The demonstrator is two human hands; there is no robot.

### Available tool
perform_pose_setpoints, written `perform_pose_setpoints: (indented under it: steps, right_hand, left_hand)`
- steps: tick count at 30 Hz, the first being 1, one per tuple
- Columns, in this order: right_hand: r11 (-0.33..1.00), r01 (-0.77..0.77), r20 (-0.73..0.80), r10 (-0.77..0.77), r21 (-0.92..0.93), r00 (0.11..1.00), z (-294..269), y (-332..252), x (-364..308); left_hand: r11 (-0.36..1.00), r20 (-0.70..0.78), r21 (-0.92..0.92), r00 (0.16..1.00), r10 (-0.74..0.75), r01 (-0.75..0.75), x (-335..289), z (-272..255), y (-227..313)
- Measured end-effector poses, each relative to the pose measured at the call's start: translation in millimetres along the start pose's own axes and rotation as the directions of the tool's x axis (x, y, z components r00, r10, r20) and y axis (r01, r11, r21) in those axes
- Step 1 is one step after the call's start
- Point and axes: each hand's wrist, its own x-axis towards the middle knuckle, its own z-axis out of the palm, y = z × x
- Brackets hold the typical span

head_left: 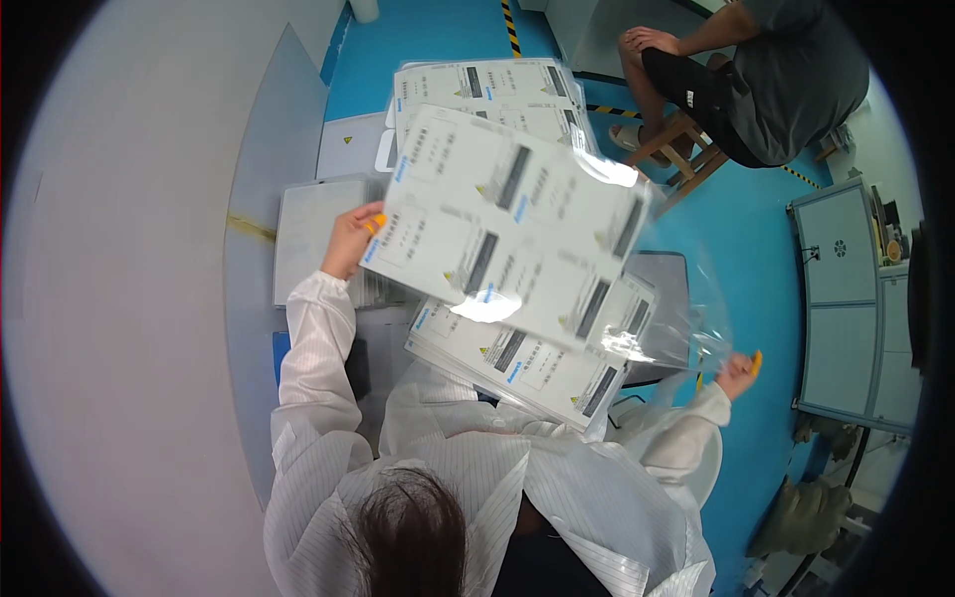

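My left hand [348,242], an orange cot on a fingertip, pinches the left edge of a white printed label sheet [507,224]. The sheet is held up at a tilt, and glare lies on its glossy surface. From its right side a clear plastic film [696,298] stretches out, creased and see-through. Out at the right, my right hand [736,377] grips the far end of that film, also with an orange fingertip. Beneath the raised sheet, partly covered by it, a stack of similar printed sheets [527,363] lies close to my body.
Farther away lies another stack of printed sheets [487,82]. A pile of pale plastic sheets [316,239] stands beside the grey panel [274,129] on the left. At the upper right a person [806,80] sits on a wooden stool [686,159]. A grey cabinet [846,308] stands at the right.
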Motion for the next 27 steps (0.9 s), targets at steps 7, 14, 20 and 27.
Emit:
perform_pose_setpoints:
  steps: [7, 14, 20, 27]
  right_hand:
    - [0.818, 0.547, 0.036, -0.55, -0.178, 0.834, 3, -92, -83]
    - [0.839, 0.514, 0.415, -0.41, -0.177, 0.812, 35, -71, -126]
    - [0.756, 0.576, 0.613, -0.303, -0.311, 0.73, 109, -22, -168]
    - [0.688, -0.043, 0.397, 0.467, -0.724, 0.79, 126, 194, -174]
  left_hand:
    - [0.948, -0.248, -0.281, 0.965, 0.082, -0.152, 81, 9, 21]
    - [0.976, -0.427, 0.023, 0.88, 0.206, -0.218, 181, 23, 2]
    - [0.961, -0.439, 0.247, 0.87, 0.224, -0.123, 188, 38, 11]
    - [0.821, -0.484, 0.571, 0.809, 0.335, 0.002, 155, 24, 19]
